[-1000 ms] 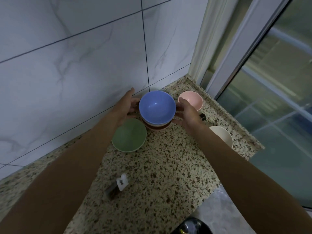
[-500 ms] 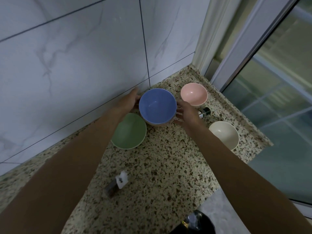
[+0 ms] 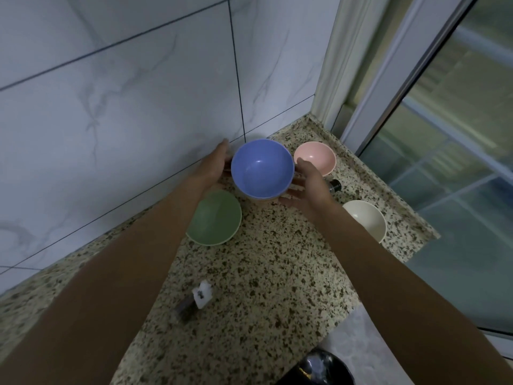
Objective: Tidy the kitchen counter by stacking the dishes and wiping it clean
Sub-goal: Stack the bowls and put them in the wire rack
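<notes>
Blue bowl (image 3: 262,169) tops stack on counter (image 3: 263,259); left hand (image 3: 215,168), right hand (image 3: 311,184) flank it, fingers straight, gripping nothing.

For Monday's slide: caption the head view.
Left hand and right hand flank the stacked blue bowl; green bowl, pink bowl and cream bowl sit unstacked on the counter.

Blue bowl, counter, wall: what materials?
Blue bowl: likely plastic or melamine with a satin finish, given the flat colour and soft highlight; glazed ceramic is possible.
Counter: granite-like stone with dark speckles.
Wall: glossy marble-look tile, with grey veins and dark grout lines.
</notes>
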Available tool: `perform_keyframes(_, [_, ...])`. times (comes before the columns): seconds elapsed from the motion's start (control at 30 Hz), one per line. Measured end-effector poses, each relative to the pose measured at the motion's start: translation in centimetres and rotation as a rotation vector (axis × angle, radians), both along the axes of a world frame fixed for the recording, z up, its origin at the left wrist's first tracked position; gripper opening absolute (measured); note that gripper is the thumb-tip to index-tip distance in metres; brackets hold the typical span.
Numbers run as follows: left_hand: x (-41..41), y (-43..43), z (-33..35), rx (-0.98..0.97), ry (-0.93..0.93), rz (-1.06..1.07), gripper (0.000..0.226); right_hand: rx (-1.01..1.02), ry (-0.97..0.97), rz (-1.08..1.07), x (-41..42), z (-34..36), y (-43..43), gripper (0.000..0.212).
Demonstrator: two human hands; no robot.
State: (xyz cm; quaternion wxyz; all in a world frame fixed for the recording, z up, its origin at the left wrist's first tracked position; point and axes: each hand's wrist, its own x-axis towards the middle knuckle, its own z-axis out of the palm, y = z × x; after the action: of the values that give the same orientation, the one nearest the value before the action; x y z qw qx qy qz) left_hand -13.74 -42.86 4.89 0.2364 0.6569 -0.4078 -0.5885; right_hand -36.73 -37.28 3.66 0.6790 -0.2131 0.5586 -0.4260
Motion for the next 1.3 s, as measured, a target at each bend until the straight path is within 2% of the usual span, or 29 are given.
perform_keyframes(0.17, [0.5,2.2,3.5,-0.039,0.192,0.188,0.072,-0.068,0.053,0.082,0.9,3.1,0.5,0.042])
perform_keyframes(0.33, [3.2,5.4,5.3,-0.032,0.262,0.316,0.076,-0.097,0.085,0.180,2.8,5.8,1.5,0.027])
perform_keyframes(0.53, [7.3,9.4,5.9,-0.041,0.296,0.415,0.082,-0.110,0.113,0.299,6.1,6.7,2.5,0.033])
perform_keyframes(0.87, [9.3,13.2,3.0,0.037,0.334,0.432,0.085,-0.004,0.157,0.386,8.4,3.1,3.7,0.043])
perform_keyframes(1.3, [8.3,15.0,-1.9,0.114,0.380,0.557,0.070,0.080,0.180,0.452,9.0,-0.6,4.0,0.042])
